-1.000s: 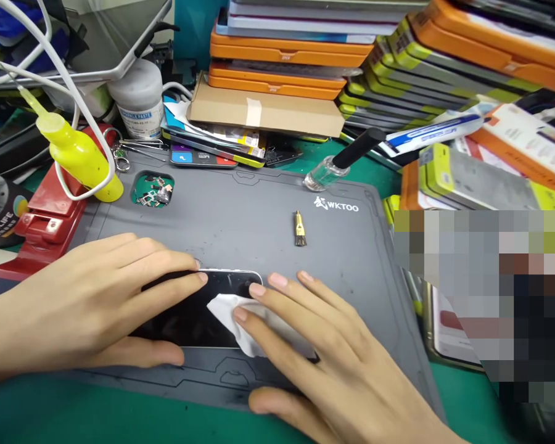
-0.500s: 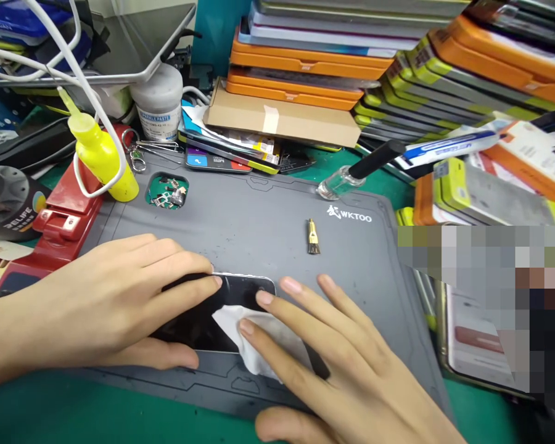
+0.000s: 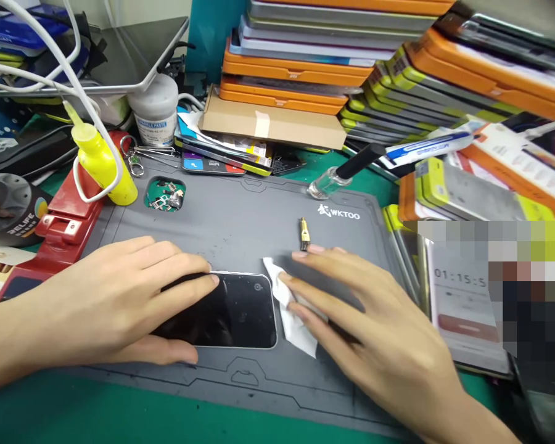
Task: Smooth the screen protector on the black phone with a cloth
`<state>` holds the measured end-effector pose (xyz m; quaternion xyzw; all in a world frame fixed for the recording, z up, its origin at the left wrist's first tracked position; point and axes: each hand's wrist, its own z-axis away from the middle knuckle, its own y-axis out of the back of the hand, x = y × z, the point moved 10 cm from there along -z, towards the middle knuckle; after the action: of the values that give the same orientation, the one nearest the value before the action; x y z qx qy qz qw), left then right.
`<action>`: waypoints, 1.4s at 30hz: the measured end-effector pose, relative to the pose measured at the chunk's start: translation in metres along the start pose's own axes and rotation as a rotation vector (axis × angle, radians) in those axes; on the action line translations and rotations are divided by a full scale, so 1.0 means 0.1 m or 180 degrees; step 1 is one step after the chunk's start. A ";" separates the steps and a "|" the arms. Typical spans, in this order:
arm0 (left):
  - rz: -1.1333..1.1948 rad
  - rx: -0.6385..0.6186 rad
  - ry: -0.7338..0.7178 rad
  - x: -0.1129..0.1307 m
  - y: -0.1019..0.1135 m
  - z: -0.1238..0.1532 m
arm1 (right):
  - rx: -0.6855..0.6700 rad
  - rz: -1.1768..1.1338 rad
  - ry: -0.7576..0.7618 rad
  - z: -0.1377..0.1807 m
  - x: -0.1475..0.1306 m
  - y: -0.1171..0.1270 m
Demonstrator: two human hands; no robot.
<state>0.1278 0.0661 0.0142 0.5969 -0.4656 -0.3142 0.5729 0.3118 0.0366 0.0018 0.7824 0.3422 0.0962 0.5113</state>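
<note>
Counter: green counter (image 3: 120,416), carrying orange cases (image 3: 268,68) stacked toward the rear.
Mat: gray WKTOO mat (image 3: 245,231), flat on the counter; the work is being done upon it.
Right hand: right hand (image 3: 374,327) lies off the phone's right end. Fingers spread, tips holding the wipe; thumb not visible, so the exact manner of grip cannot be told.
Left hand: left hand (image 3: 139,296) spans the phone's left portion. Fingers closed on it, tips at the far edge and on the glass, thumb along the near edge.
Phone: black smartphone (image 3: 240,314), glass up, flat on the mat between the hands. Small pale marks noted on the glass.
Wipe: white wipe (image 3: 301,333), crumpled, just beside the phone's right end. Step in hand judged to be wiping the glass; a further pass would call for the wipe laid back over the marks, phone held steady.
Brush head: brass brush head (image 3: 304,231), just beyond the right fingertips; contact not determinable.
</note>
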 end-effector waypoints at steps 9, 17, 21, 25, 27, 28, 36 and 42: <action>-0.0251 0.0201 -0.0115 -0.01 0.03 0.06 | -0.0087 0.0028 0.0109 -0.01 -0.17 0.00; -0.0221 0.0119 -0.0040 -0.08 -0.08 0.20 | 0.0213 -0.0499 -0.0187 0.02 -0.12 0.18; -0.0093 0.0110 0.0181 -0.13 -0.09 0.21 | 0.0238 -0.0974 -0.0473 0.04 -0.07 0.19; -0.0072 0.0142 0.0115 -0.11 -0.07 0.18 | 0.0103 -0.0979 -0.0316 0.05 -0.11 0.10; -0.0075 0.0175 0.0064 -0.10 -0.06 0.17 | 0.0053 -0.0884 -0.0118 0.05 -0.15 0.09; -0.0064 0.0181 0.0060 -0.10 -0.05 0.16 | 0.0033 -0.0802 -0.0012 0.05 -0.17 0.09; -0.0184 0.0244 -0.0059 -0.06 -0.04 0.13 | -0.0322 -0.0363 0.0726 0.16 -0.48 0.10; -0.0337 0.0263 -0.0136 -0.04 -0.02 0.11 | -0.0440 -0.0591 0.0496 0.17 -0.42 0.06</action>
<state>0.1173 0.0650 0.0100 0.6370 -0.4581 -0.3371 0.5203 0.2918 -0.0043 0.0074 0.7004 0.4444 0.1322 0.5426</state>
